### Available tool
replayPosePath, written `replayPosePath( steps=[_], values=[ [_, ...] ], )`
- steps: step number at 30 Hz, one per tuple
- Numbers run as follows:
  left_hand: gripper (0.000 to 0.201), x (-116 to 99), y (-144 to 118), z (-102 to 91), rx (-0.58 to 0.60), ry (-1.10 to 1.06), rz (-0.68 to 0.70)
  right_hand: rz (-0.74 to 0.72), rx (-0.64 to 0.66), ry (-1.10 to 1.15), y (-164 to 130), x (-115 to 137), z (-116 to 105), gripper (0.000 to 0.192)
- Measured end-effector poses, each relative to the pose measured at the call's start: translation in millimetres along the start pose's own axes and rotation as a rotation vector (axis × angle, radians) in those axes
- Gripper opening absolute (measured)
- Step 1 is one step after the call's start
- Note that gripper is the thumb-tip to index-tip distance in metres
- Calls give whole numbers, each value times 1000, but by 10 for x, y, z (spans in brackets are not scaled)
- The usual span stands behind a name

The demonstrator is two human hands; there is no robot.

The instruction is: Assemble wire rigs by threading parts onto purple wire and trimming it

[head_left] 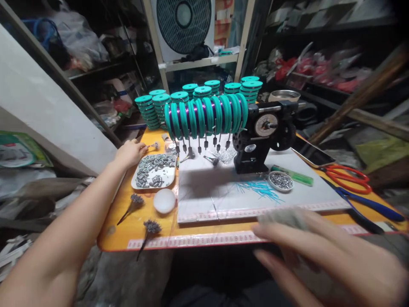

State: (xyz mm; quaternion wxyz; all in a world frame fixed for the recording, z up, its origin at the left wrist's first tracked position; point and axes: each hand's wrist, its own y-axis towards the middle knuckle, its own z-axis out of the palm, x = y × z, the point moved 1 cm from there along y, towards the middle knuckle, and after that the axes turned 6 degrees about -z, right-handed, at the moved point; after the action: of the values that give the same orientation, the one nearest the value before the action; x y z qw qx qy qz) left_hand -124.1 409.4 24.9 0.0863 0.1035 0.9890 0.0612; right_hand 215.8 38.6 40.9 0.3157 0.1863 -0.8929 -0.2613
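My left hand point(131, 152) reaches to the table's far left, its fingers closed round the thin stem of a small grey-tipped bundle point(155, 146). Just below it is a white tray point(135, 184) of small metal cylinders. My right hand point(332, 251), smeared by motion, hovers at the front right edge with fingers apart and something greyish wrapped on a finger. Behind the white board point(198, 204) stands a black winding machine point(252, 149) with a row of teal spools point(204, 115) of purple wire. Several weights hang under the spools.
Two dark bundles point(151, 228) and a white dome point(164, 201) lie front left. Blue strips point(260, 190), a dish of metal pieces point(280, 181), a green case point(294, 175), blue pliers point(372, 207), red-handled scissors point(348, 178) and a phone point(311, 152) are on the right. Stacked spools point(147, 113) stand behind.
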Motion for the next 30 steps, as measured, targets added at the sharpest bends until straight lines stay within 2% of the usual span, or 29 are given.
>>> replayPosePath(
  steps=[2, 5, 7, 10, 12, 14, 15, 17, 19, 21, 24, 30],
  values=[
    [28, -19, 4, 5, -27, -23, 40, -62, 132, -96, 230, -47, 168, 16],
    [38, -105, -110, -70, -128, -73, 64, -68, 158, -188, 364, -133, 481, 16],
    [43, -228, -319, -184, -226, -106, 81, -74, 137, -231, 334, -185, 648, 16],
    [35, -514, -903, -409, -358, -154, 150, -136, 61, -262, 253, -232, 757, 13],
    [20, -733, -1437, -534, -472, -214, 299, -186, 19, -248, 223, -247, 755, 12],
    [13, -912, -1979, -563, -465, -199, 383, -229, -13, -242, 215, -260, 732, 11],
    [14, -968, -2222, -536, -448, -201, 361, -244, -23, -248, 215, -268, 722, 11],
    [14, -1005, -2611, -406, -399, -250, 227, -257, -29, -280, 219, -287, 715, 14],
    [25, -963, -2854, -214, -347, -290, 78, -258, -15, -309, 224, -305, 724, 21],
    [26, -884, -2960, -23, -289, -293, -18, -264, 0, -316, 226, -315, 737, 23],
    [16, -760, -2934, 144, -310, -286, -74, -290, 13, -280, 223, -313, 749, 15],
    [9, -559, -2621, 109, -411, -201, -107, -305, -14, -280, 212, -298, 744, 15]
  ],
)
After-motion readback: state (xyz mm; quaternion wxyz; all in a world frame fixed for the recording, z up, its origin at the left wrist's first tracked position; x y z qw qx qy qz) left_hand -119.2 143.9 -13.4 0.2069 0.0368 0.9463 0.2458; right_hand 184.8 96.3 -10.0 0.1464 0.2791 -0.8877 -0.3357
